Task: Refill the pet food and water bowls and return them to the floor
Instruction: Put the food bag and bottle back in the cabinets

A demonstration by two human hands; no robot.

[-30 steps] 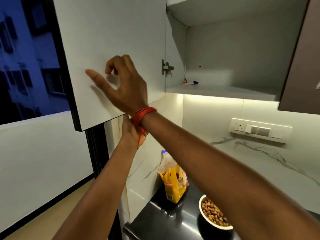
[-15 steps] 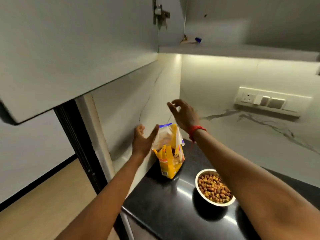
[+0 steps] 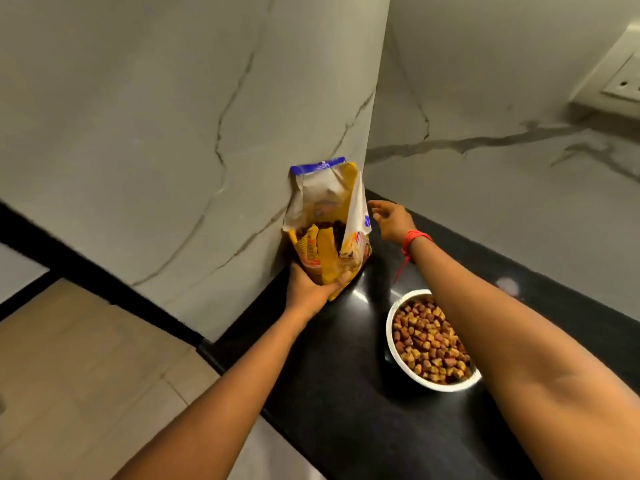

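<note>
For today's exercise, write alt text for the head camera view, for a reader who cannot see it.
A person's left hand grips the base of an open yellow pet food bag standing in the corner of a black counter, while the open right hand reaches in beside it. A white bowl full of brown kibble sits on the counter nearby.

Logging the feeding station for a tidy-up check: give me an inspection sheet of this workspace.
Surface: glossy black countertop.
Job's things: open yellow food bag upright against the marble wall; white bowl full of kibble.
Clutter: nothing seen.
Hands: left hand grips the bag's base; right hand open beside its top.
Cables: nothing seen.
Surroundings: socket panel, pale floor.
</note>
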